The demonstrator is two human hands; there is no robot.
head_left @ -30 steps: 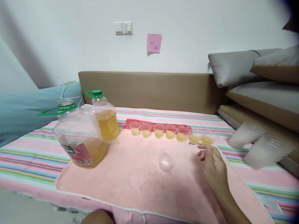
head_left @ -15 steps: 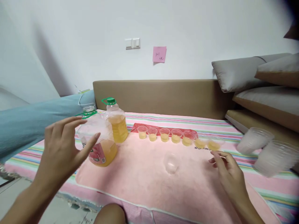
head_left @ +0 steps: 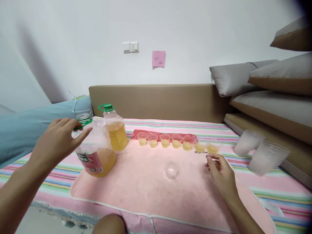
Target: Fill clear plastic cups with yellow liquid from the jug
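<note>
My left hand (head_left: 58,136) is at the neck of the front juice bottle (head_left: 89,162), its fingertips touching the green handle ring (head_left: 85,123) and its thumb stretched out apart. This bottle has no cap and holds yellow juice below a pink label. Over the pink mat's right side, my right hand (head_left: 221,174) hovers with fingers curled and thumb near the index tip; nothing shows in it. An empty clear plastic cup (head_left: 171,169) stands on the mat between the hands. Behind it runs a row of several clear cups (head_left: 165,141) with a little yellow juice in each.
A second juice bottle (head_left: 115,133), capped in green, stands behind the first. Two stacks of clear cups (head_left: 268,159) lie tilted at the right, beside piled cushions (head_left: 270,107). A red plastic wrapper (head_left: 158,134) lies behind the cup row. The pink mat (head_left: 136,191) covers striped cloth.
My left hand has come to the front bottle's neck, fingers now at the green ring. My right hand stays curled near the row's right end. The view has turned slightly right.
</note>
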